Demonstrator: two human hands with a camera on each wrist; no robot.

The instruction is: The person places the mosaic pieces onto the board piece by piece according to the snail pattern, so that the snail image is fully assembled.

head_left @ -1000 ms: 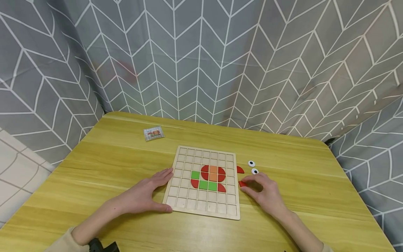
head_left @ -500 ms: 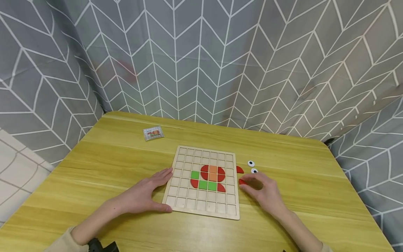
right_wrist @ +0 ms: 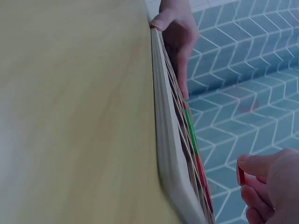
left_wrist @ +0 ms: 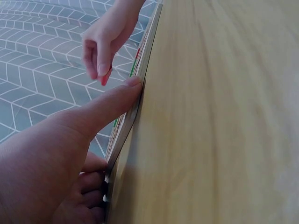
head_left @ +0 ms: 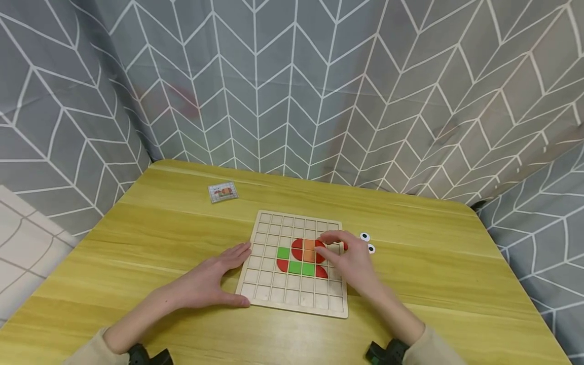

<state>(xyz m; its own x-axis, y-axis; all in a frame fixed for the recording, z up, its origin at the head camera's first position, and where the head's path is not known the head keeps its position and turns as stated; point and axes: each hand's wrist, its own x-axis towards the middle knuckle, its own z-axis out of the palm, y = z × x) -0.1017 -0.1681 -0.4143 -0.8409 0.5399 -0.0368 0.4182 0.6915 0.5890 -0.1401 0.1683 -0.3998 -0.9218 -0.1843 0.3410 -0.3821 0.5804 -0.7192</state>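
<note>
A wooden grid board (head_left: 274, 291) lies on the table with green square tiles (head_left: 294, 267), orange squares (head_left: 309, 245) and red quarter-round tiles (head_left: 282, 265) in its cells. My left hand (head_left: 214, 279) rests at the board's left side, fingers fairly straight along that edge, thumb at the near-left corner. Above the right part of the board, my right hand (head_left: 353, 261) pinches a thin red tile (right_wrist: 240, 175) between thumb and fingers. That tile is hidden in the head view; in the left wrist view it hangs below the fingertips, apart from the board.
Two white eye discs (head_left: 364, 236) lie right of the board. A bit of another red piece (head_left: 345, 246) shows beside my right hand. A small picture card (head_left: 223, 192) lies at the back left. A patterned grey curtain (head_left: 292, 91) hangs behind the table (head_left: 182, 223).
My right hand has lifted the red tile from the table right of the board and carried it left, over the board. The left hand and board have stayed put.
</note>
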